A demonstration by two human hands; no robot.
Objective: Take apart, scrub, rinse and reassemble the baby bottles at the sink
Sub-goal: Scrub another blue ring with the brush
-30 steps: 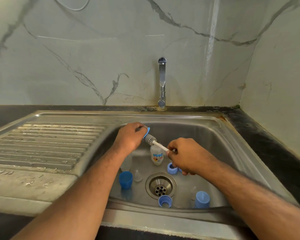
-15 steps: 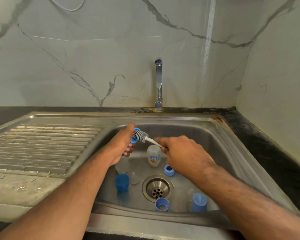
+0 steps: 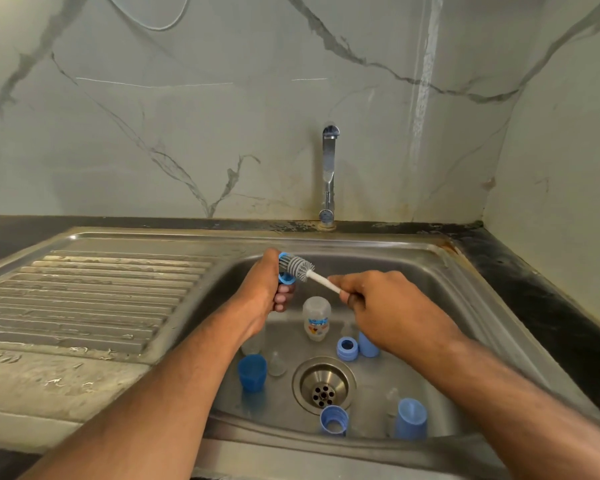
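Over the sink basin (image 3: pixel 430 282), my left hand (image 3: pixel 262 292) grips a blue bottle ring (image 3: pixel 285 278). My right hand (image 3: pixel 385 306) holds the white handle of a grey bottle brush (image 3: pixel 300 268), and its bristle head is pushed into the ring. On the basin floor lies a clear bottle (image 3: pixel 316 318) with a printed label. Around the drain (image 3: pixel 324 384) sit blue parts: a cap (image 3: pixel 252 372), a ring (image 3: pixel 347 348), a cap (image 3: pixel 367 344) behind it, a ring (image 3: pixel 333 420) and a cap (image 3: pixel 410 419). A clear teat (image 3: pixel 276 363) stands beside the left cap.
A chrome tap (image 3: pixel 329 174) rises at the back of the sink; no water runs from it. The ribbed steel drainboard (image 3: pixel 84 299) spreads to the left. Dark counter (image 3: pixel 541 299) borders the right side, with marble walls behind and to the right.
Both hands have lifted slightly and shifted with the ring and brush; the brush head has stayed in the ring, at a slightly different angle. The parts on the basin floor have not moved.
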